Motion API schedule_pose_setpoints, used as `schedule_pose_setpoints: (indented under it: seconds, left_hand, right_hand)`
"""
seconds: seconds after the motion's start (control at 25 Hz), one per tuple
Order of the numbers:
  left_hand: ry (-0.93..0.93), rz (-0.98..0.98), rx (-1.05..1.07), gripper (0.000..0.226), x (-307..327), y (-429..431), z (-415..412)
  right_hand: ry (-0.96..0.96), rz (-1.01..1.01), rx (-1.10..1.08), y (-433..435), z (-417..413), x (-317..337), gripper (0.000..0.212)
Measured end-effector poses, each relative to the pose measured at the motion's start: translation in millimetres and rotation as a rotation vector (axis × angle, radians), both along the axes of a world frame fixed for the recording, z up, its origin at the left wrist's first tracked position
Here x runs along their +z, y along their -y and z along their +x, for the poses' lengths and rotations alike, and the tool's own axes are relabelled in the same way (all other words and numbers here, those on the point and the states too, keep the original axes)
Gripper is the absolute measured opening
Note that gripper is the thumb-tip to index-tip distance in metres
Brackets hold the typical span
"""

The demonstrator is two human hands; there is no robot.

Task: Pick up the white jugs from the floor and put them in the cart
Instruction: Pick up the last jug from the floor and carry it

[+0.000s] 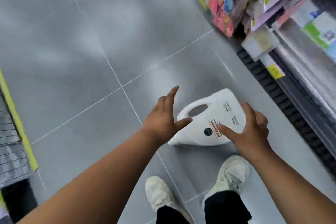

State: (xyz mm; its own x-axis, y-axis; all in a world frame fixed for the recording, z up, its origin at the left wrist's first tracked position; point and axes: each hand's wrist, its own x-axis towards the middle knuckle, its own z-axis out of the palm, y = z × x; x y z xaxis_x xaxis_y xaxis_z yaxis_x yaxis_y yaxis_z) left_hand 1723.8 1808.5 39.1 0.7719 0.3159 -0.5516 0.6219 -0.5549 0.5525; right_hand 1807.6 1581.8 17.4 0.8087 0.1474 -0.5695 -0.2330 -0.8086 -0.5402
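Note:
One white jug (209, 116) with a cut-out handle lies on its side on the grey tiled floor, just ahead of my feet. My left hand (163, 120) hovers over its left end with fingers spread, thumb near the handle hole. My right hand (249, 129) hovers over its right side, fingers also spread, the thumb across the label. Neither hand grips the jug. No cart is in view.
A store shelf (291, 32) packed with colourful goods runs along the right, its black base (283, 96) close to the jug. Another shelf unit with a yellow edge (16, 123) stands at the left. My two white shoes (231, 174) are planted just behind the jug.

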Motion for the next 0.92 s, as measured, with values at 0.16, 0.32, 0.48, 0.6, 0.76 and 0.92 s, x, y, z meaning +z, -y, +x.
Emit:
schedule_pose_setpoints:
  seconds: [0.16, 0.32, 0.48, 0.6, 0.76, 0.92]
  left_hand:
    - [-0.079, -0.073, -0.016, 0.099, -111.7, 20.3, 9.7]
    - [-0.12, -0.109, -0.033, 0.103, -178.9, 34.6, 27.0]
    - [-0.197, -0.049, -0.14, 0.112, -203.8, 41.3, 33.8]
    - [-0.235, -0.062, -0.169, 0.116, -204.1, 38.9, 36.9]
    - [-0.279, -0.053, -0.179, 0.119, -187.2, 40.5, 32.9]
    - [-0.26, -0.039, -0.191, 0.12, -117.0, 41.1, 31.6]
  right_hand:
    - [-0.058, -0.068, -0.063, 25.6, 0.2, -112.8, 0.1]
    - [0.014, 0.051, -0.118, 40.8, -10.8, -168.8, 0.123]
    - [0.084, 0.186, -0.36, 46.3, -24.3, -198.5, 0.135]
    - [0.097, 0.272, -0.503, 43.9, -26.5, -205.4, 0.121]
    - [0.077, 0.298, -0.542, 44.3, -28.4, -192.5, 0.116]
    - [0.082, 0.34, -0.599, 46.5, -36.0, -132.6, 0.116]
